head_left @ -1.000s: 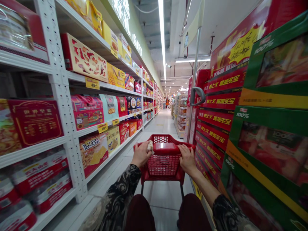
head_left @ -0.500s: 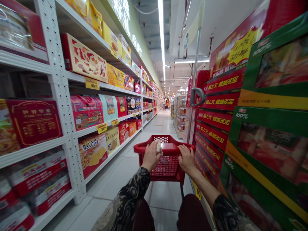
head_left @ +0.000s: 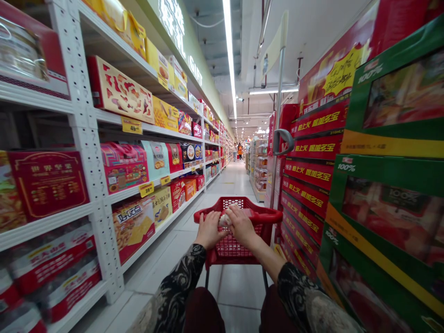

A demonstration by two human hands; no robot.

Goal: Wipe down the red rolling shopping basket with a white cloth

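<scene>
left hand [head_left: 209, 230] + right hand [head_left: 242, 226] together, pinching a crumpled tissue [head_left: 225, 218] | resting on red cart [head_left: 267, 215] handle, probably for support

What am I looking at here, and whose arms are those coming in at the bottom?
There is no machine: the view comes from a camera worn on a person's head, looking forward and down a supermarket aisle. The arms in patterned sleeves are that person's own. The left hand and right hand meet at the handle of a red shopping cart, with a small pale crumpled thing between them; what it is cannot be told. Shelves of boxed sweets run along the left, and stacked red and green cartons rise on the right.
</scene>
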